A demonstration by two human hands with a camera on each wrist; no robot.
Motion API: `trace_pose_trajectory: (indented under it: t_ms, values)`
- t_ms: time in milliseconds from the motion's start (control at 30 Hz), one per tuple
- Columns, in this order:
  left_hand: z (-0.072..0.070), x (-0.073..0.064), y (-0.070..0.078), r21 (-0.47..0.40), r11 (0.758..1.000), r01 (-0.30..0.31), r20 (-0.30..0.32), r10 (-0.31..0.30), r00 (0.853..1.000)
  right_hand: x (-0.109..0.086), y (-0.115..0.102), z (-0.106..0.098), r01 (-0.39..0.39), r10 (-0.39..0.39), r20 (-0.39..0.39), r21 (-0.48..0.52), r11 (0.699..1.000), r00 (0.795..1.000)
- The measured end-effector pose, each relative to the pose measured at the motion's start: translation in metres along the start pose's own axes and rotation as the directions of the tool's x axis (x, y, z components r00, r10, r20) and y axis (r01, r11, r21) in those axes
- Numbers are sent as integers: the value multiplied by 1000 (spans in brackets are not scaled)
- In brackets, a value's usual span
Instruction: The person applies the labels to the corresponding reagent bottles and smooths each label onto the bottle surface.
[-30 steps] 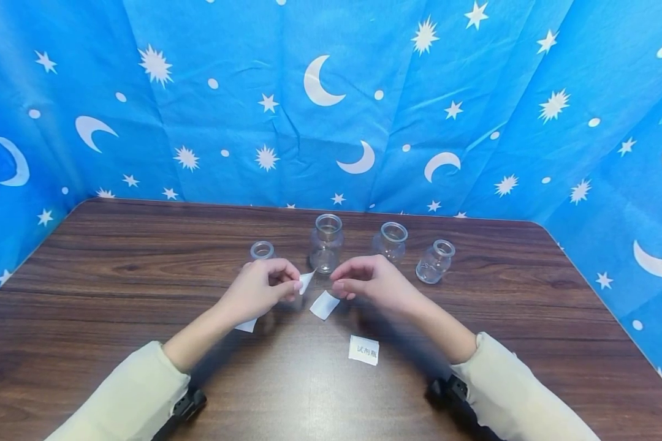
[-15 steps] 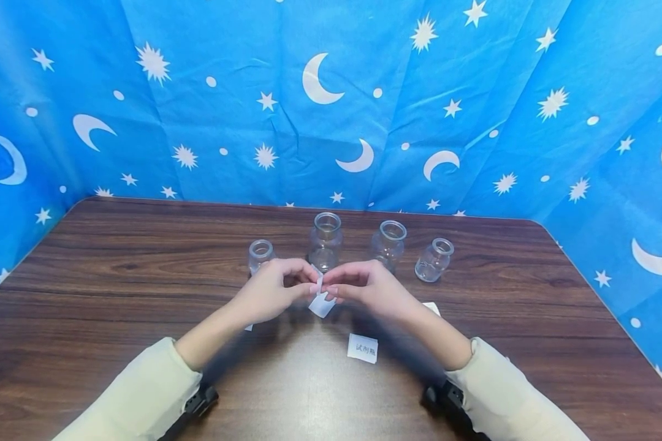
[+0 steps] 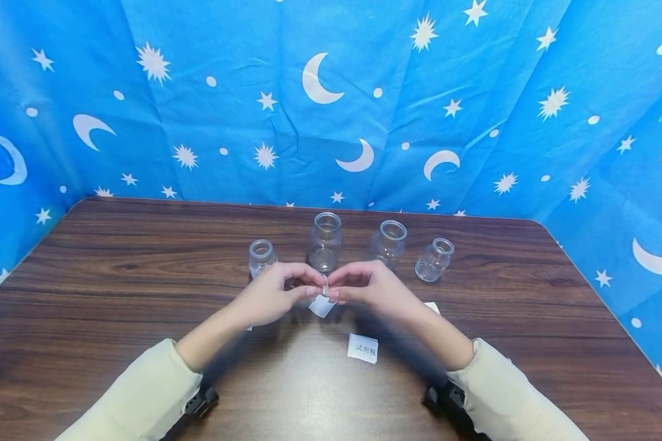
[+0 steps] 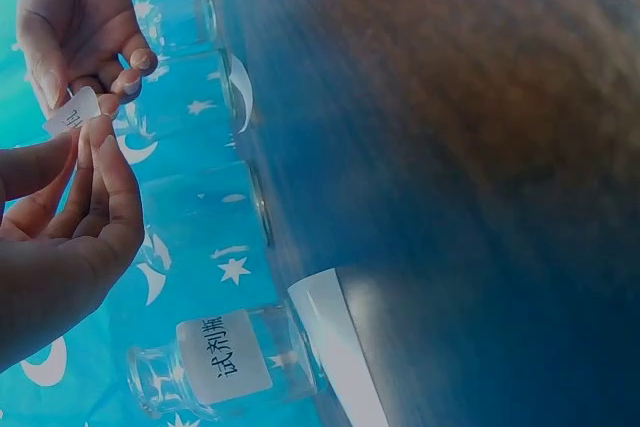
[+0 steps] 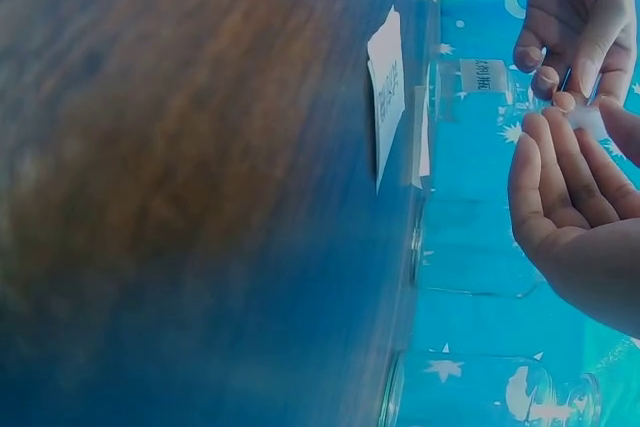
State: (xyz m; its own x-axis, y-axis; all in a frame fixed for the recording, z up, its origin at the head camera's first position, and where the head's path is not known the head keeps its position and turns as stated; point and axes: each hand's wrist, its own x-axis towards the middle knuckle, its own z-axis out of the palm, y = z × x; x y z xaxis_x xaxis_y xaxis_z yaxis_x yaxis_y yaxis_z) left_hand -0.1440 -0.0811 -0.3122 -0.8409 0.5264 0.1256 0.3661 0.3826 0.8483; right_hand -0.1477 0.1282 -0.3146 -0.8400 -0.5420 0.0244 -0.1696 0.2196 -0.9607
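My left hand [image 3: 270,297] pinches a small white label [image 4: 75,112] with printed characters between thumb and fingertips. Opposite it, my right hand [image 3: 377,291] pinches the other side of the same label. In the head view the fingertips nearly meet and hide most of it. Below the hands lies a white paper piece [image 3: 322,306]. Just behind stands a clear glass jar [image 3: 325,245]. Left of that is a smaller jar [image 3: 262,257], partly covered by my left hand; the left wrist view shows a printed label [image 4: 225,357] on its side.
Two more glass jars, a rounded one [image 3: 388,242] and a small one [image 3: 434,263], stand to the right. A small stack of printed labels [image 3: 362,348] lies nearer on the wooden table [image 3: 116,263]. Another white paper [image 3: 433,307] shows beside the right forearm. A blue curtain [image 3: 226,110] hangs behind.
The left hand has moved right with the label and the right hand has met it there. Both hands now pinch the label, which has turned nearly edge-on to the head view.
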Motion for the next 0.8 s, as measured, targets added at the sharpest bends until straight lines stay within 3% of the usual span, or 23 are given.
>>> trace_pose_trajectory:
  t_ms: [167, 433, 633, 800]
  values:
    - [2, 0, 0, 30, 1000, 9, 0, -9, 1000, 1, 3, 1, 5, -5, -21, -12, 1000, 1000]
    - [0, 3, -4, 127, 992, 28, -172, -6, 985, 1, -2, -2, -8, 9, -43, 24, 1000, 999]
    - [0, 7, -6, 132, 991, 12, -163, 10, 987, 3, -3, -5, -6, 6, -55, 5, 1000, 998]
    - [1, 15, -4, 169, 985, 34, -204, 2, 979, 11, -2, -5, -3, 2, -147, -1, 1000, 989]
